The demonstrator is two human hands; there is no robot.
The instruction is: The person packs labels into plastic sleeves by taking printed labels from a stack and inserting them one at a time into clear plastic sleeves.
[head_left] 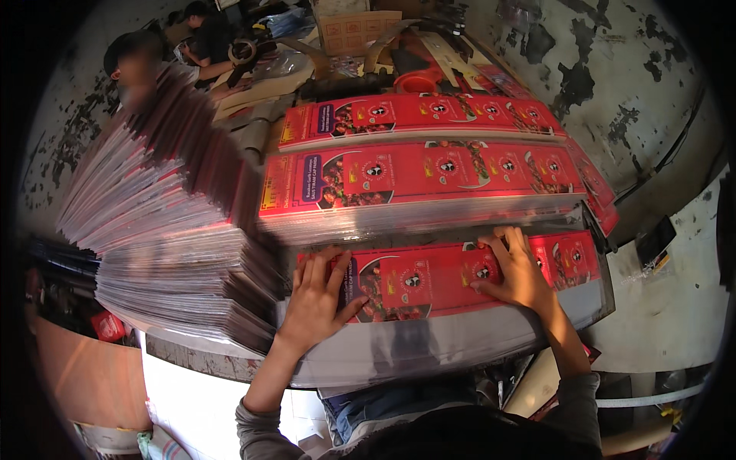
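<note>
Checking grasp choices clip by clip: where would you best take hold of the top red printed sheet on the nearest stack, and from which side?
Probably the near long edge of the top red printed sheet, approached from the person's side. It lies flat on the nearest stack, so only edges can be pinched, and other stacks crowd the far side. The left hand and right hand press flat on it.

Worktable (192, 354), three stacks of red printed sheets (429, 184), fanned pile (153, 230)

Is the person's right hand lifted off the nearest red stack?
No, the right hand lies flat on the nearest red stack, fingers spread, as does the left hand.
</note>
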